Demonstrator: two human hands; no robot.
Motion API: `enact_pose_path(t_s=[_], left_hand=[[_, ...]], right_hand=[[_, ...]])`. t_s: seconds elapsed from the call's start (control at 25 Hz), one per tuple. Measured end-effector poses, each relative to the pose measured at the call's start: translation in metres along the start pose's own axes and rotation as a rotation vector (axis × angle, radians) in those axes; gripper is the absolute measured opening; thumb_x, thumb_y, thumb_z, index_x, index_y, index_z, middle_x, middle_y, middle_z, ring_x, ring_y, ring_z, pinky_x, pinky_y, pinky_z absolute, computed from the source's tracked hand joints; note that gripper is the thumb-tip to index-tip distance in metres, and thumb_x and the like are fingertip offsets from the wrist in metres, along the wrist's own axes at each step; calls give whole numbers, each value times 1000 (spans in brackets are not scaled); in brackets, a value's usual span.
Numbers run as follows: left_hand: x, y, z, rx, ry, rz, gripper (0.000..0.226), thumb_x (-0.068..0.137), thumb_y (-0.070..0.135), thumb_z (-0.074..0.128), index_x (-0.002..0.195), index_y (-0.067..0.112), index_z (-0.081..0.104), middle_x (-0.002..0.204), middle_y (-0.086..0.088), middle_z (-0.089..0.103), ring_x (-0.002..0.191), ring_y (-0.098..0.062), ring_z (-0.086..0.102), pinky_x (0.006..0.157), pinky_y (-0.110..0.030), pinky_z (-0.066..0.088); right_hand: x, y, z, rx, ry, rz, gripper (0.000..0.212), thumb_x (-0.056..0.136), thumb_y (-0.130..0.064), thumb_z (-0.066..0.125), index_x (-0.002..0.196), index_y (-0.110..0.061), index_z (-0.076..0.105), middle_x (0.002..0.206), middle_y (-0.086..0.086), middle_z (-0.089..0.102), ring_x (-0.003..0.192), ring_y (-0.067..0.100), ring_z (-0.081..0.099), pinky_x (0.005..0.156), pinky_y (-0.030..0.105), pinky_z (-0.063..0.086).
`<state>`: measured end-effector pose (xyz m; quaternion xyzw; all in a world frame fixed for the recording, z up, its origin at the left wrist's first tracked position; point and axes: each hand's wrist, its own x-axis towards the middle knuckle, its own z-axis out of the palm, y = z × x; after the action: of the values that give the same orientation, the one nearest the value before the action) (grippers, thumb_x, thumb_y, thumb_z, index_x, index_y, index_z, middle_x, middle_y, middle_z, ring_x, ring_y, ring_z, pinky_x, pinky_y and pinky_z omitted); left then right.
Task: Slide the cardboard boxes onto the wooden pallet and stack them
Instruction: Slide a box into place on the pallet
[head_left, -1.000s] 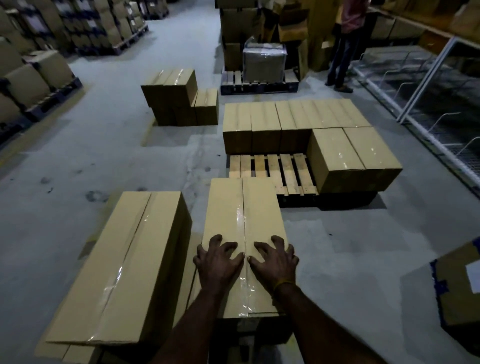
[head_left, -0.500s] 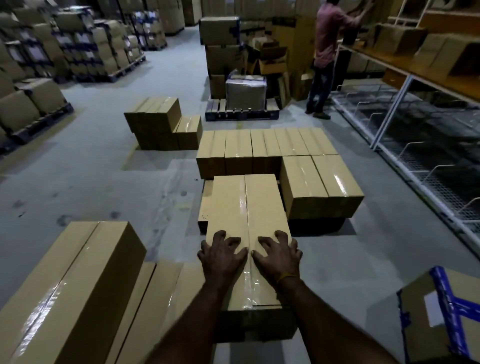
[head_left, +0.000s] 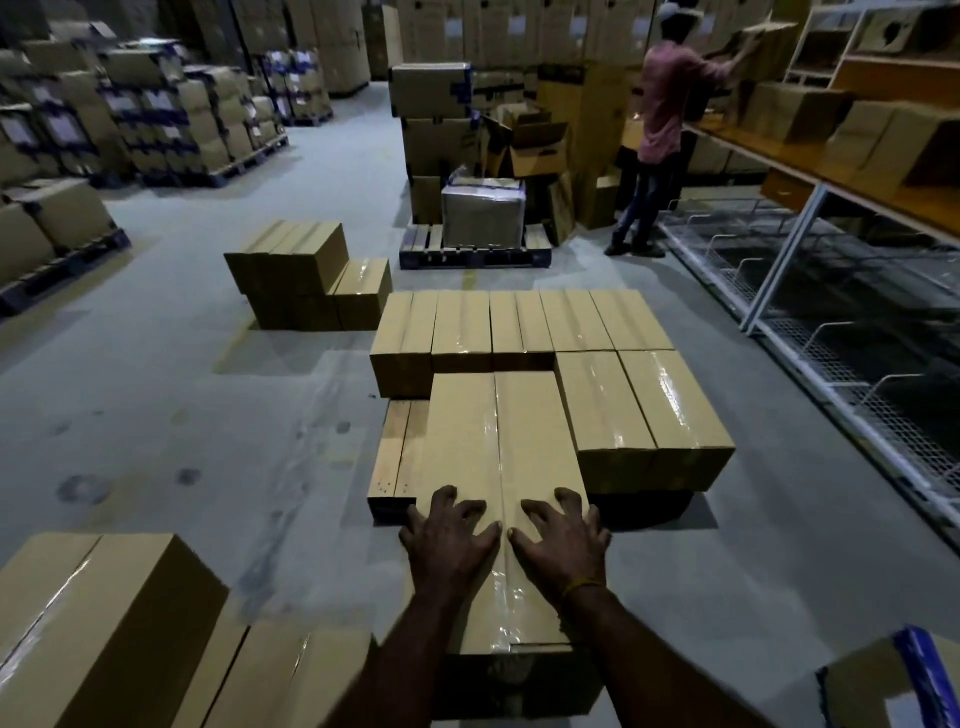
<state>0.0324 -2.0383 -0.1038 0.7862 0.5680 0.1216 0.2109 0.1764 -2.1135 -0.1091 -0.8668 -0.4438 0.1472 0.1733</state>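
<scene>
Cardboard, long and taped along its seam, lies under both palms: the left hand (head_left: 448, 540) and right hand (head_left: 562, 540) press flat, fingers spread, on the near end of a cardboard box (head_left: 493, 467). Ahead of the hands its far end rests on the wooden pallet (head_left: 397, 457), between bare slats leftward and stacked boxes (head_left: 644, 410) rightward.

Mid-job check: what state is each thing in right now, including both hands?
Left hand: open, flat on the long box.
Right hand: open, flat on the long box.
Long box: taped shut, far end on the pallet, near end overhanging.
Wooden pallet: partly loaded, left slats bare.
Back row of boxes: taped, side by side.
</scene>
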Motion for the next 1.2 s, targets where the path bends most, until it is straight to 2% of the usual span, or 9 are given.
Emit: enact_pose_path(t_s=[0.36,0.56,0.8,1.04,1.2], left_hand=[[163,15,116,43,-52,-3,54,81,71,52,129,47,57,148,16,33,136,-27,26,105,-43,31],[274,18,224,42,-51,-35,53,80,68,57,127,46,59,148,15,36,133,-29,30,103,-45,31],[380,-10,366,18,25,-68,50,79,68,60,123,45,63,145,14,41,128,-26,36,98,-45,35],[441,-38,466,35,22,-46,54,76,71,55,123,45,62,145,14,41,133,-29,34,104,-55,36],[461,-46,505,43,43,-37,53,76,69,57,122,44,63,145,14,41,133,-30,34,104,-55,37]], right_hand=[[177,54,62,-17,-59,71,58,80,-71,51,134,-49,49,152,-9,21,142,31,15,112,50,24],[306,112,129,-26,-83,61,58,80,-70,52,134,-48,50,153,-8,21,143,34,13,113,53,21],[436,180,236,-39,-88,-4,57,81,-68,53,134,-47,49,152,-7,18,145,37,6,115,56,16],[504,229,317,-69,-89,-3,57,82,-67,54,136,-48,47,153,-7,17,146,37,6,115,57,15],[529,254,350,-66,-86,0,58,82,-66,56,137,-48,46,155,-8,17,147,36,6,115,57,17]])
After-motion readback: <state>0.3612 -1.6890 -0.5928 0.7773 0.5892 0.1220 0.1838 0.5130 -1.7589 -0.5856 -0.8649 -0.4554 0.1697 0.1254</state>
